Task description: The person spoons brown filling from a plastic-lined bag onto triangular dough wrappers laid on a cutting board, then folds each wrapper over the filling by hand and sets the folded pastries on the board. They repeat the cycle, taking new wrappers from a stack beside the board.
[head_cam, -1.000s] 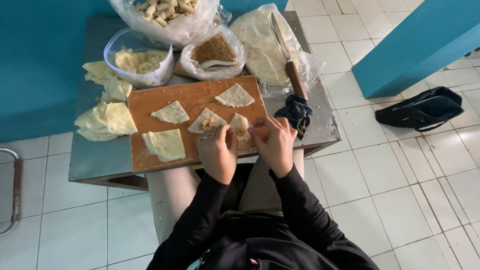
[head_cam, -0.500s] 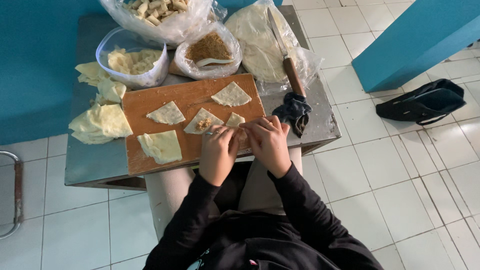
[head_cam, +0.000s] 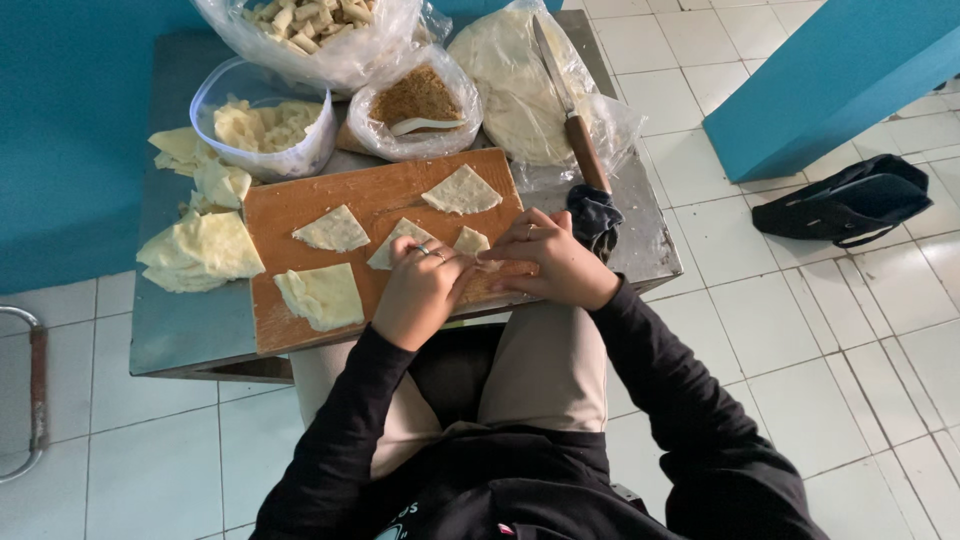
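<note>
White tiled floor (head_cam: 820,330), teal walls (head_cam: 70,150), a metal table (head_cam: 190,330).

You sat in a plain food-preparation corner, likely a small kitchen: white floor tiles filled the right and bottom of the frame, teal walls the upper left. A steel table (head_cam: 190,330) carried a wooden cutting board (head_cam: 390,195) with dough triangles, bagged fillings along the top edge, and a knife (head_cam: 570,110) at upper centre.
</note>
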